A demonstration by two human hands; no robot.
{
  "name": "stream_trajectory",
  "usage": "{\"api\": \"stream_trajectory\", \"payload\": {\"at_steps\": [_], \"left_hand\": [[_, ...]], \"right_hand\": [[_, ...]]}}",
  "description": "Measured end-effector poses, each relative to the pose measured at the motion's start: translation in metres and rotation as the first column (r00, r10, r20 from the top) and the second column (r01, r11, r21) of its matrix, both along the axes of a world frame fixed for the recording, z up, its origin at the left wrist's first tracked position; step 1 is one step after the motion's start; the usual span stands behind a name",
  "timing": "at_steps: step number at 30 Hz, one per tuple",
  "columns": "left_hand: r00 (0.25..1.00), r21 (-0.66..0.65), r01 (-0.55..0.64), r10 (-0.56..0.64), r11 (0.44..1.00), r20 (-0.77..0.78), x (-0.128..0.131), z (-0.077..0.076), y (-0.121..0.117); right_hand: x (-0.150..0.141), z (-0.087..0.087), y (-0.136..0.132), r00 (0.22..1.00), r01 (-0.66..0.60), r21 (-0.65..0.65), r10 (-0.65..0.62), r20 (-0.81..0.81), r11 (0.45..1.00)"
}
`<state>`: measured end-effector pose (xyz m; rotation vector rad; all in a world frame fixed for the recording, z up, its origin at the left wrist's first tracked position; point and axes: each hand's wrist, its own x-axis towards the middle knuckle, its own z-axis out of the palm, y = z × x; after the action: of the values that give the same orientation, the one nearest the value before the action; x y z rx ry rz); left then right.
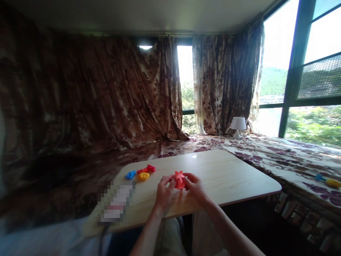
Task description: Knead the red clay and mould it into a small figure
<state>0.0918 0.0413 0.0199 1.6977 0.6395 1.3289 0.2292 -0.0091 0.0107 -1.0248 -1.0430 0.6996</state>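
Both my hands meet over the light wooden table [234,177], pinching a small red star-shaped piece [179,179] between their fingertips. My left hand [164,192] grips its left side and my right hand [195,185] grips its right side. To the left of them on the table lie a blue piece [130,174], a yellow piece [143,176] and red pieces [147,169], close together.
A blurred-out flat object [117,202] lies at the table's near left. A patterned cloth [279,153] covers the surface around, with a small white lamp [238,126] by the curtains and a blue and yellow toy [329,181] at right. Windows stand behind.
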Motion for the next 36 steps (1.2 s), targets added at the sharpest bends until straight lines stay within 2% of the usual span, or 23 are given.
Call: {"api": "stream_trajectory", "payload": {"at_steps": [3, 10, 16, 23, 26, 30, 36], "left_hand": [[0.999, 0.012, 0.010, -0.009, 1.000, -0.048, 0.001, 0.001, -0.002], [0.997, -0.055, 0.065, -0.062, 0.996, 0.051, 0.003, -0.003, 0.002], [0.997, -0.093, 0.066, -0.062, 0.993, 0.045, 0.003, -0.005, 0.004], [0.996, -0.050, 0.093, -0.093, 0.994, 0.000, 0.002, -0.002, 0.001], [0.997, -0.044, 0.074, -0.074, 0.996, 0.006, 0.004, -0.002, 0.002], [0.994, -0.126, 0.024, -0.010, 0.992, 0.108, 0.005, -0.005, 0.006], [0.997, -0.162, 0.011, 0.002, 0.987, 0.082, 0.001, -0.002, 0.006]], "right_hand": [[0.000, -0.001, -0.001, 0.999, -0.022, 0.022, 0.021, 0.035, 1.000], [-0.003, 0.004, -0.004, 0.999, -0.042, -0.010, 0.042, 0.016, 0.999], [-0.005, 0.009, -0.007, 0.996, -0.082, -0.031, 0.083, 0.039, 0.996], [-0.001, -0.002, 0.000, 0.996, -0.065, 0.036, 0.063, 0.067, 0.997], [0.000, -0.004, 0.002, 0.996, -0.054, 0.039, 0.052, 0.066, 0.998], [-0.001, 0.002, -0.002, 0.998, -0.002, -0.002, 0.002, 0.070, 1.000], [-0.005, 0.007, -0.011, 0.932, 0.048, 0.151, -0.099, 0.348, 0.987]]}}
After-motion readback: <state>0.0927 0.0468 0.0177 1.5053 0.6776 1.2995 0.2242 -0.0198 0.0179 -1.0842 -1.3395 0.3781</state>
